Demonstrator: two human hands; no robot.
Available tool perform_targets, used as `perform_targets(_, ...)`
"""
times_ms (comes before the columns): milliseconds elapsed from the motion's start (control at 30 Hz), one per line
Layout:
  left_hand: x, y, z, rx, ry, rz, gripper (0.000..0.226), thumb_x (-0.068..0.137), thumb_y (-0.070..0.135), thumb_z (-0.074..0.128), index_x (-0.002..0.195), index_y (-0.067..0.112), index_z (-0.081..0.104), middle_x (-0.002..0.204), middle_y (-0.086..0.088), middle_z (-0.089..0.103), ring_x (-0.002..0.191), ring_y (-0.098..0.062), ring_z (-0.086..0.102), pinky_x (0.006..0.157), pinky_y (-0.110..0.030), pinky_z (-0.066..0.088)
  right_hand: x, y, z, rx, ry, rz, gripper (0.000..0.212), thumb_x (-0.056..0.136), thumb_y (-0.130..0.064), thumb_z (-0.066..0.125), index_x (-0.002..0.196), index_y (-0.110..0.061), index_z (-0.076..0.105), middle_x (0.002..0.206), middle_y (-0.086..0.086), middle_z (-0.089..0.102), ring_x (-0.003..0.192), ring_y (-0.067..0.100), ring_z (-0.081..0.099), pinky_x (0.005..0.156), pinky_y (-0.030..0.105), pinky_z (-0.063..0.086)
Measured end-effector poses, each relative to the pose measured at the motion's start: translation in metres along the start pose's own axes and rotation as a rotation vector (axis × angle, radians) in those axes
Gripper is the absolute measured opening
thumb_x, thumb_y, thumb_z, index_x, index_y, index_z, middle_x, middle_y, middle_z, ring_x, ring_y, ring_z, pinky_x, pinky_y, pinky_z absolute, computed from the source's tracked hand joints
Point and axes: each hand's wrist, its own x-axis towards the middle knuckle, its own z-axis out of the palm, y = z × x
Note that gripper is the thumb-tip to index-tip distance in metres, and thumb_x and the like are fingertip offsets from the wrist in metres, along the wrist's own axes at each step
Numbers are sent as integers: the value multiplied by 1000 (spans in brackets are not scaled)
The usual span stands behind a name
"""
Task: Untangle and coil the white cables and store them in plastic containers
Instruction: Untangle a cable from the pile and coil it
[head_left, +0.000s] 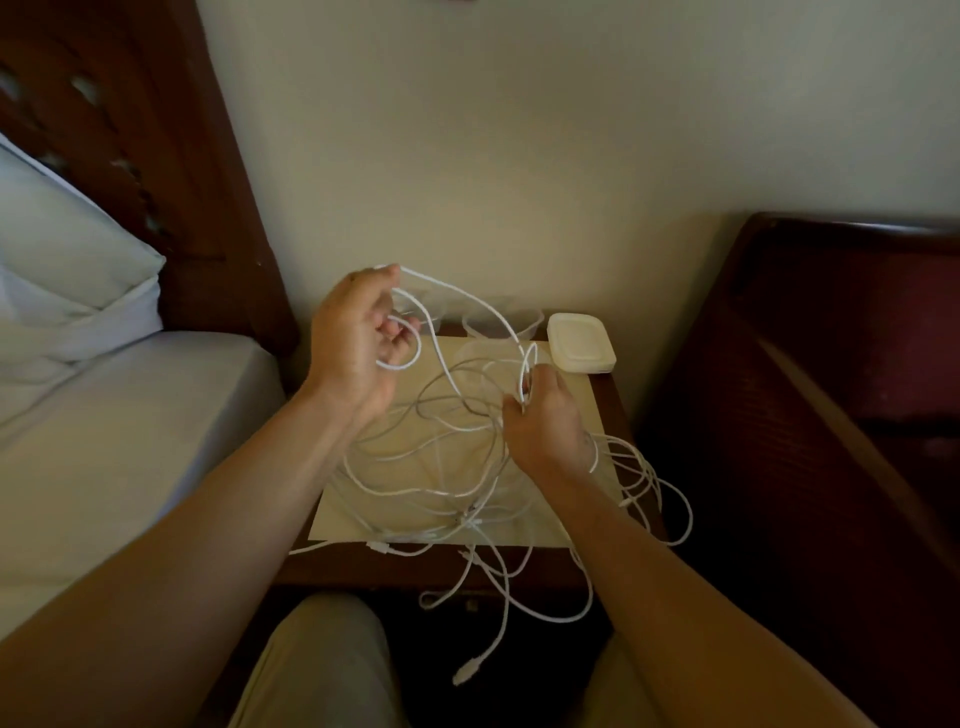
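Knees in beige trousers (317, 660) sit lowest in frame, a loose plug end (466, 670) dangling between them. Left hand (356, 345) raised above the tabletop (605, 395), fingers curled round a small loop of white cable (402, 358); more cable runs over its fingertips toward the right. Right hand (545, 421) lower, just over the tabletop, pinching a short upright bend of the same white strand between thumb and fingers. Rest of the white cables (441, 478) lie in a tangled heap on a cream mat (332, 512) on the tabletop, under and between both hands; several loops spill off the near edge and off the right edge. Behind the heap, clear plastic containers (501, 322) stand at the far edge against the wall, hard to count; contents cannot be told, one seems open and bare. Just right of them, a stack of whitish lids (579, 340), flat, touching the mat's far right corner. No readable writing or brand anywhere. Left: bed (104, 441) with white sheet, pillow (62, 249), dark wooden headboard (171, 171). Right: dark red-brown furniture (831, 364). Cream wall (519, 130) behind.
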Motion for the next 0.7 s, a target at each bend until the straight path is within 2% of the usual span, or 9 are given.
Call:
perform_targets(100, -4, 8, 13, -104, -27, -23, 33, 99, 18, 60, 69, 21, 45, 55, 6, 34, 50, -8, 34, 63, -29, 54, -7, 8, -4, -97, -42, -6, 13, 98, -16, 58, 109, -18, 51, 114, -1, 55, 81, 15, 54, 56, 24, 36)
perform_targets(167, -9, 3, 16, -55, -83, -20, 30, 100, 20, 60, 73, 18, 48, 67, 1, 47, 56, -10, 40, 66, -35, 59, -13, 9, -6, -70, -41, 1, 15, 98, -18, 59, 110, -18, 50, 115, -3, 51, 77, 12, 52, 54, 20, 33)
perform_targets(233, -15, -8, 14, 66, -109, -22, 29, 103, 24, 57, 76, 15, 50, 90, -6, 61, 63, -13, 47, 61, -34, 59, -17, 5, -8, 7, -12, -30, 17, 95, -18, 63, 106, -17, 51, 110, -4, 49, 77, 11, 51, 58, 21, 39)
perform_targets(333, -19, -24, 7, 177, -90, -53, 28, 104, 29, 55, 81, 14, 54, 109, -13, 68, 76, -23, 58, 60, -38, 61, -23, -1, -13, 174, -20, -82, 19, 88, -17, 67, 103, -19, 54, 104, -4, 56, 85, 15, 59, 73, 37, 54)
perform_targets(400, -20, -30, 3, 190, -75, -73, 26, 103, 31, 57, 84, 14, 57, 106, -11, 71, 76, -22, 61, 66, -41, 62, -29, -4, -14, 237, -81, -108, 24, 87, -23, 70, 105, -24, 56, 101, -7, 59, 88, 11, 61, 76, 36, 55)
perform_targets(500, -20, -33, -1, 263, -15, -4, 25, 103, 32, 59, 86, 12, 57, 81, -5, 68, 61, -17, 59, 58, -32, 57, -35, -2, -13, 201, -90, -214, 23, 92, -34, 69, 108, -22, 58, 106, -9, 58, 89, 9, 60, 75, 31, 51)
perform_targets(600, -20, -31, -13, 585, -3, 160, 30, 98, 37, 66, 78, 16, 57, 64, 4, 56, 53, -12, 50, 56, -30, 46, -34, -3, -19, 159, -70, -194, 31, 103, -34, 54, 129, -17, 56, 118, -7, 47, 88, 5, 56, 77, 21, 44)
perform_targets(667, -24, -31, -24, 762, -38, 227, 29, 94, 34, 70, 75, 14, 59, 58, 10, 53, 53, -7, 48, 55, -24, 42, -32, -6, -27, 136, -70, -129, 42, 107, -36, 45, 143, -15, 49, 120, -6, 38, 93, 6, 52, 86, 22, 40)
perform_targets(700, -27, -33, -28, 835, -73, 265, 25, 93, 30, 71, 76, 14, 61, 59, 12, 56, 53, -4, 50, 55, -19, 42, -32, -8, -32, 140, -53, -112, 42, 108, -36, 42, 143, -15, 48, 120, -6, 39, 90, 5, 51, 87, 22, 41)
